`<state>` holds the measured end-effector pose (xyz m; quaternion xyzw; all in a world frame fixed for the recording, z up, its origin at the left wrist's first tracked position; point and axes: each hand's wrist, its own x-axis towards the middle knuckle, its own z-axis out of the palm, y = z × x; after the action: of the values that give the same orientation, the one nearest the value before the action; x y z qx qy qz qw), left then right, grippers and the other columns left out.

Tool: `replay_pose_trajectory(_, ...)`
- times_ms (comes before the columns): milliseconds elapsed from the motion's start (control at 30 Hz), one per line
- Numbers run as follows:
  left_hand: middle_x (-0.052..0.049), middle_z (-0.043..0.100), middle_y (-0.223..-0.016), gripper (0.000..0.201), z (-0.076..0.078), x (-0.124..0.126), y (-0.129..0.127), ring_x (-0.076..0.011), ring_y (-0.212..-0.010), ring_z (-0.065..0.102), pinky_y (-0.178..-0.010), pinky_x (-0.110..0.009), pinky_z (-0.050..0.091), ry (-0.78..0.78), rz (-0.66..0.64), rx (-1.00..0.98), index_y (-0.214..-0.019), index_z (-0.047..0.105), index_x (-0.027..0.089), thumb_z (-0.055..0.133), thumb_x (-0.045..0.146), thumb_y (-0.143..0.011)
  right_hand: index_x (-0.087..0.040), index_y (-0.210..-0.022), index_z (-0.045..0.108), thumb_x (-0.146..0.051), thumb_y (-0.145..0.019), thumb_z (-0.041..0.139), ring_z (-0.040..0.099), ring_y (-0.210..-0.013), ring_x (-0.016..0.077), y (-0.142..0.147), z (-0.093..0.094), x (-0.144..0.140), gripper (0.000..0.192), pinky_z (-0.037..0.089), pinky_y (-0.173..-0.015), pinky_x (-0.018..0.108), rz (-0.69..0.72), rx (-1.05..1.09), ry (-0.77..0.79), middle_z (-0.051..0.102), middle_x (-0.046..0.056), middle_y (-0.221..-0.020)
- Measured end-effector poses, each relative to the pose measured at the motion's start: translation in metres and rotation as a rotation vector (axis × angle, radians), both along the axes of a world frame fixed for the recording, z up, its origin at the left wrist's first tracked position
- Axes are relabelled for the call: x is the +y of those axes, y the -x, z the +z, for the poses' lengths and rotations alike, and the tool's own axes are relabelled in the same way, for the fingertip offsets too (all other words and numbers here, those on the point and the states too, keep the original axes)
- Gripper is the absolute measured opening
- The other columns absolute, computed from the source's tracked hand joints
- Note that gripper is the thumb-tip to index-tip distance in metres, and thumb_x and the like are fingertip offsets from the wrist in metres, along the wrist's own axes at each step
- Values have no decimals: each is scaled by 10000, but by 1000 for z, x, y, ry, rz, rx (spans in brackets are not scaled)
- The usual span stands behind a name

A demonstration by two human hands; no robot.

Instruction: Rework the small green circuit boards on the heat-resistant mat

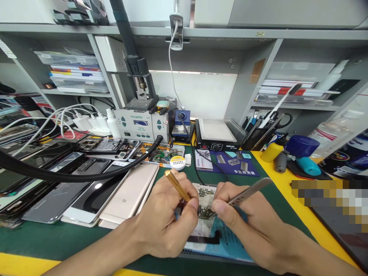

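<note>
In the lower middle, my left hand (172, 214) is closed around a gold-coloured, pen-shaped metal tool (177, 185), whose lower end is hidden by my fingers. Facing it, my right hand (244, 218) pinches a pair of grey metal tweezers (250, 193) that slant up to the right. Both hands meet over a small phone circuit board (205, 212), and the tweezer tips reach its right side. Another piece of circuit board (205, 191) lies just behind. Under them is a pale, stained work pad (200, 230) with a blue part (234, 245).
Several phones (129, 193) lie at left, below a thick black hose (86, 177) from the rework station (140, 124). A tray of parts (161, 153), a round tin (177, 162) and a hot plate (215, 132) stand behind. Bottles (273, 151) line the right side.
</note>
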<state>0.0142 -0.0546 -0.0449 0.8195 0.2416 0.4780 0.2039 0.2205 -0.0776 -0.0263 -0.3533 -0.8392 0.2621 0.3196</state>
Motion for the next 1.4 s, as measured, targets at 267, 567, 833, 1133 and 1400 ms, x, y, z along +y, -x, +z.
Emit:
replay_pose_trajectory(267, 32, 495, -655, 147, 3, 2, -1, -115, -639, 464, -731, -331, 366, -1, 4, 11, -723, 529, 153, 460, 87, -836, -209, -779, 473, -168, -1022, 397, 440, -646, 160, 0, -1, 0, 258, 368, -624, 310, 3, 1, -37, 444, -22, -712)
replay_pose_trajectory(567, 27, 499, -659, 148, 0, 1, 1, -121, -657, 473, -699, -319, 358, -13, 4, 10, -733, 533, 153, 462, 88, -845, -208, -772, 473, -198, -1036, 404, 458, -663, 152, -1, 2, 1, 273, 392, -643, 299, 4, -21, 9, 465, -23, -726)
replay_pose_trajectory(833, 22, 482, -642, 156, 2, 3, 0, -117, -643, 459, -665, -302, 358, -27, 0, -3, -719, 534, 146, 460, 84, -841, -213, -758, 632, -476, -1048, 457, 565, -587, 153, -11, 21, 9, 430, 413, -545, 268, -116, -111, 356, 582, -13, -641)
replay_pose_trajectory(1133, 18, 495, -632, 159, 2, 3, -1, -118, -635, 465, -666, -304, 366, -34, 6, -2, -714, 556, 137, 467, 85, -835, -237, -807, 654, -506, -975, 597, 570, -561, 132, -17, 23, 9, 322, 386, -498, 226, -160, -158, 520, 573, -52, -616)
replay_pose_trajectory(1400, 16, 495, -627, 156, 2, 4, 0, -125, -622, 460, -656, -307, 364, -35, 11, 5, -720, 559, 149, 469, 89, -832, -240, -823, 645, -470, -1010, 547, 578, -587, 142, -11, 22, 6, 312, 391, -521, 246, -135, -183, 450, 576, -44, -648)
